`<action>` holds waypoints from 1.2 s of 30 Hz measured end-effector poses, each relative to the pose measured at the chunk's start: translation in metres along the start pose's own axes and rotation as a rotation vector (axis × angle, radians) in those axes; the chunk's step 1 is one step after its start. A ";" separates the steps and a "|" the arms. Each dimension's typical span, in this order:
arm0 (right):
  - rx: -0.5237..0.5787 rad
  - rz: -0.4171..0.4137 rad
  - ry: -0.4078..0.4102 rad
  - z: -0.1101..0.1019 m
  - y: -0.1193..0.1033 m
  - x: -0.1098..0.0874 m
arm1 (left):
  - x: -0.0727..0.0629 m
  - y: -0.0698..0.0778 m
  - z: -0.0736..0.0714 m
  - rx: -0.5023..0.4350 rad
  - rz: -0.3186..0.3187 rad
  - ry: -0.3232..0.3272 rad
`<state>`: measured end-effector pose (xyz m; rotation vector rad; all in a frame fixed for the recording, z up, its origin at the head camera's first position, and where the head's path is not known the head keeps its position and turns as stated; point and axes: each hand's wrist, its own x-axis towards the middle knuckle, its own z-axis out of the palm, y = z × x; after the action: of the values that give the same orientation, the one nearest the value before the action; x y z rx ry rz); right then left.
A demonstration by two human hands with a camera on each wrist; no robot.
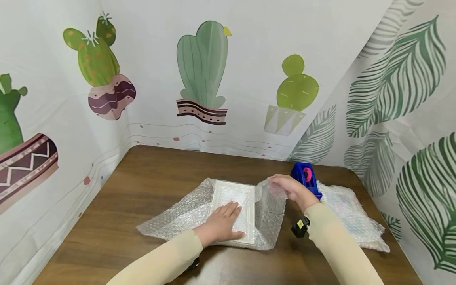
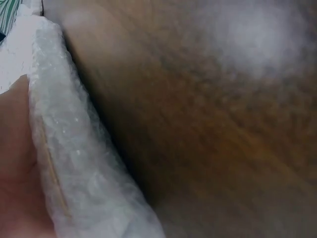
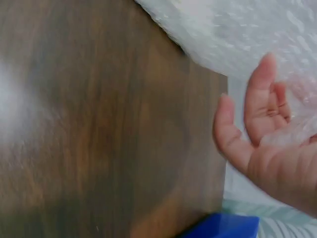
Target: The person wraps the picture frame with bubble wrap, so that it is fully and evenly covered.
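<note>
A white picture frame (image 1: 250, 213) lies on a spread sheet of bubble wrap (image 1: 178, 215) in the head view. My left hand (image 1: 222, 223) presses flat on the frame's face with its fingers spread. At the frame's right side, my right hand (image 1: 290, 188) pinches the raised edge of the bubble wrap. The right wrist view shows that hand (image 3: 267, 134) from the little-finger side, with clear wrap (image 3: 213, 34) caught in it and its outer fingers loosely bent. In the left wrist view, bubble wrap (image 2: 74, 139) covers the frame's side edge beside the palm.
A blue tape dispenser (image 1: 306, 178) with a pink core stands behind my right hand. Right of it, more bubble-wrapped material (image 1: 350, 215) lies near the edge of the brown wooden table (image 1: 142, 174). Printed fabric (image 1: 246, 71) hangs behind the table.
</note>
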<state>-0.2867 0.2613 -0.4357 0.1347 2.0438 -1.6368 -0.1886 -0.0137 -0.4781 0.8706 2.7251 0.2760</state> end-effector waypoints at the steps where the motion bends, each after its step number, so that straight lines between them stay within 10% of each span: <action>1: 0.062 -0.002 -0.025 0.003 0.000 0.002 | -0.001 0.000 0.001 -0.006 -0.004 -0.004; 6: 0.204 -0.070 -0.038 0.024 -0.004 0.011 | -0.002 -0.001 0.004 0.005 -0.005 0.010; 14: 0.074 -0.112 0.100 0.056 -0.015 0.022 | 0.001 -0.002 0.012 0.043 0.017 0.022; 36: -0.150 0.105 0.127 0.121 -0.027 0.041 | 0.003 -0.008 0.014 0.120 0.044 0.027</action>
<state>-0.2933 0.1313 -0.4473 0.2945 2.2067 -1.4390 -0.1910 -0.0171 -0.4937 0.9664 2.7740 0.1347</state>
